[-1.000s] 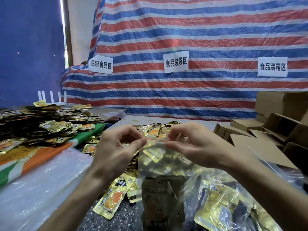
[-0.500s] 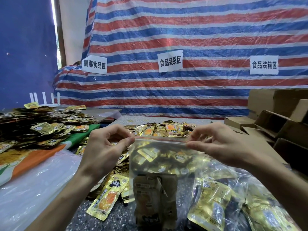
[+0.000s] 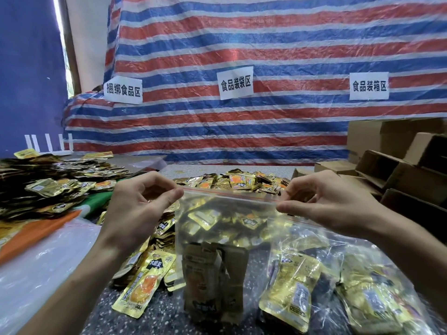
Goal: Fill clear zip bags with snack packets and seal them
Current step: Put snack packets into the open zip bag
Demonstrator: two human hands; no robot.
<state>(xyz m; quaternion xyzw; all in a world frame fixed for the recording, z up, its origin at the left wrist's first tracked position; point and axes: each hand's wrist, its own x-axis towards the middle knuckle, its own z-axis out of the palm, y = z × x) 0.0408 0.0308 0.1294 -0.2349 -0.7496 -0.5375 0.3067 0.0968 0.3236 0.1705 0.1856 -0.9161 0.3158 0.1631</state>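
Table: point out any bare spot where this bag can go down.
Bare speckled table shows in front, between the loose packet and the filled bags; the held bag hangs over it. A grey strip lies beyond the packet pile. The left heap and right boxes are crowded.

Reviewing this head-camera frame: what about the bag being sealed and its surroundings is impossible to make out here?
- Zip bag, head view: its strip, pinched at both ends by the left hand and right hand, is too thin to tell whether it is closed.
- Snack packets inside: they overlap behind hazy film, so the count is unclear.
- Filled bags, lower right: cut off by the frame edge.
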